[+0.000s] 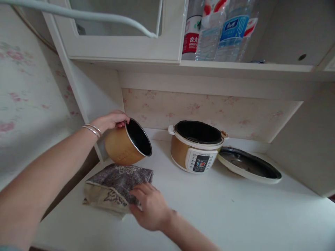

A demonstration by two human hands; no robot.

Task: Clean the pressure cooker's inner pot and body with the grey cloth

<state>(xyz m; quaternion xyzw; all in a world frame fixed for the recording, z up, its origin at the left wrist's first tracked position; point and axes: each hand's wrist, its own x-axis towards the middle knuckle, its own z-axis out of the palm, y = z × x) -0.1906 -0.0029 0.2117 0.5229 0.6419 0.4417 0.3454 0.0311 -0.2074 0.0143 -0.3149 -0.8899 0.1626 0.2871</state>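
My left hand [116,119] grips the rim of a gold inner pot [119,145] with a dark inside. The pot is tilted, its mouth facing right, over the back of a folded grey and beige cloth [115,186]. On the cloth's right edge lies my right hand [149,205], fingers curved over it; whether they pinch the fabric I cannot tell. To the right stands the electric cooker [179,153], white and gold, its top uncovered and its inside dark. Beside the cooker its lid [248,165] rests with the inner side up.
A white counter [199,212] carries all these things. Above it hangs a white cabinet [125,48] with a shelf of several plastic bottles [209,38]. A pale rail [91,14] crosses the upper left. Floral wallpaper [170,104] covers the wall behind.
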